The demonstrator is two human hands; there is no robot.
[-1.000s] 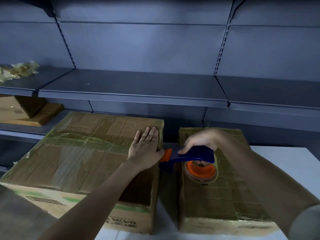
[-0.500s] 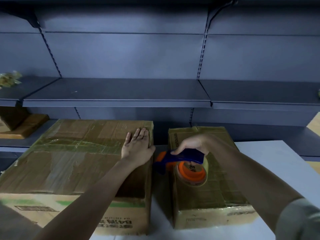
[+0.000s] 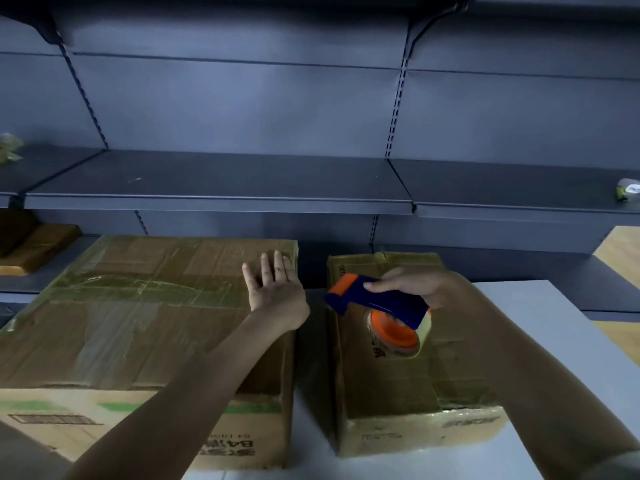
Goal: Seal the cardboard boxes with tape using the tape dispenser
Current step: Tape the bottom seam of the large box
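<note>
Two cardboard boxes stand side by side on a white table (image 3: 540, 327). The large box (image 3: 131, 320) on the left has glossy tape across its top. My left hand (image 3: 273, 289) lies flat, fingers straight, on its right rear corner. The smaller box (image 3: 391, 386) on the right also carries tape on its top and front edge. Above it my right hand (image 3: 412, 285) grips the blue handle of a tape dispenser (image 3: 384, 306) with an orange core and a roll of tape, its orange-tipped nose pointing left over the gap between the boxes.
Dark grey metal shelving (image 3: 221, 192) runs along the wall behind the boxes. A small pale object (image 3: 628, 190) lies on the shelf at far right. Wooden boards (image 3: 38, 247) sit on the lower shelf at left. Crumpled plastic (image 3: 8, 150) shows at far left.
My right hand has lifted the dispenser and carried it right, away from the large box's edge, to above the small box. My left hand stays flat on the large box. The camera tilted.
</note>
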